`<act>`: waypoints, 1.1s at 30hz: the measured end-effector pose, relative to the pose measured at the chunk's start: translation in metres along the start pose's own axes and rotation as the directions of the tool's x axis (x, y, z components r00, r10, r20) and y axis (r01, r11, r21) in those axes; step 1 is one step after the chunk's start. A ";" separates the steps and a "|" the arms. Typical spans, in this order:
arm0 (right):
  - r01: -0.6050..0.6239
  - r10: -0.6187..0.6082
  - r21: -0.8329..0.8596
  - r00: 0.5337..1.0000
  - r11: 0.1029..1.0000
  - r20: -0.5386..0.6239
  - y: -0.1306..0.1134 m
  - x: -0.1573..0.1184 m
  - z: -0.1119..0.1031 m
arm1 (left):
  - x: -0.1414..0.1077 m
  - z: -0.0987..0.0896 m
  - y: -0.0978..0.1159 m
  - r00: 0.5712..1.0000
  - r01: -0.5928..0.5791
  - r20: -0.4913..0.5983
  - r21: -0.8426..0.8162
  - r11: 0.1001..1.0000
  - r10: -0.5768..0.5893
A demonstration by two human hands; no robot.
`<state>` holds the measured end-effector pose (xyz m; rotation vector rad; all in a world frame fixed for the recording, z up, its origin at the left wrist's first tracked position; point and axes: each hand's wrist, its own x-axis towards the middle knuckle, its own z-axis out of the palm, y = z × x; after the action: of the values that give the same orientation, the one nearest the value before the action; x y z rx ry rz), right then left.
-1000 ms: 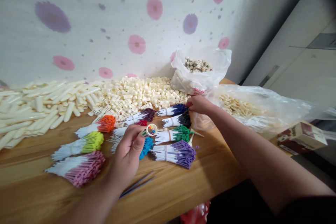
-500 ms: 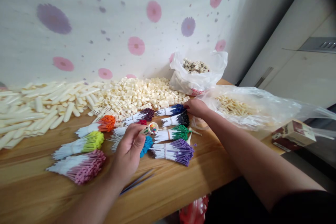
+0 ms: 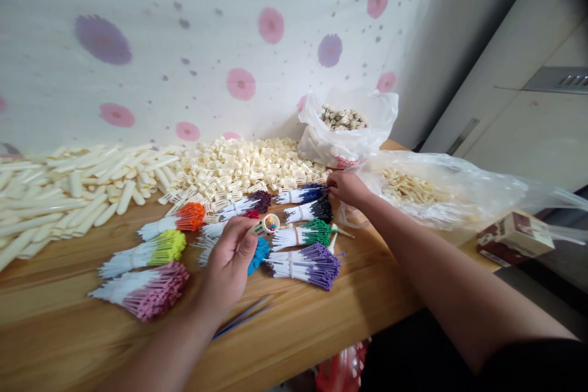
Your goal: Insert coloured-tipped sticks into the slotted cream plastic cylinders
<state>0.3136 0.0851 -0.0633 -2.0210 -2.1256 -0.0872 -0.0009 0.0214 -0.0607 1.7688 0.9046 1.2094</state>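
Here, two bare hands work over a wooden table point(image 3: 285, 352) laid with colour-sorted bundles.
Nearest, thin dark rods point(image 3: 241, 318), lying on the wood; left hand point(image 3: 227, 257), closed around one cream slotted tube point(image 3: 264, 226), its open end showing multicoloured tips, held above the middle bundles. Bundles, white-stemmed: pink point(image 3: 143, 291), purple point(image 3: 305, 266), yellow point(image 3: 146, 253), green point(image 3: 303, 234), orange point(image 3: 174, 220), black point(image 3: 309, 210), navy point(image 3: 301, 194). Right hand point(image 3: 346, 188), fingers drawn narrow at the navy tips; whether they grip a stick, I cannot tell. To the right, one small carton point(image 3: 515, 239) and a clear bag point(image 3: 463, 187) of cream pieces. Beyond, long cream tubes point(image 3: 92, 187), heaped left, beside short slotted pieces point(image 3: 248, 162); one white bag point(image 3: 321, 142), open, with round-ended parts. Farthest, a flower-printed sheet point(image 3: 184, 30).
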 end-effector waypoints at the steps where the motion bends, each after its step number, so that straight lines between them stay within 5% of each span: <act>1: 0.000 0.000 0.020 1.000 1.000 -0.023 0.002 -0.001 -0.001 | 0.000 0.000 0.001 1.000 -0.001 -0.003 0.001 1.000 0.001; 11: 0.021 0.004 0.175 0.989 0.984 -0.145 0.008 -0.006 -0.004 | 0.002 0.001 0.002 1.000 -0.014 -0.021 -0.008 1.000 0.014; 33: 0.043 -0.030 0.155 0.996 0.987 -0.085 0.017 -0.014 -0.003 | 0.003 0.002 0.001 0.999 -0.015 -0.040 -0.002 1.000 0.015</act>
<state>0.3314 0.0716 -0.0650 -1.8584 -2.0507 -0.0088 0.0016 0.0231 -0.0596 1.7579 0.9142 1.2589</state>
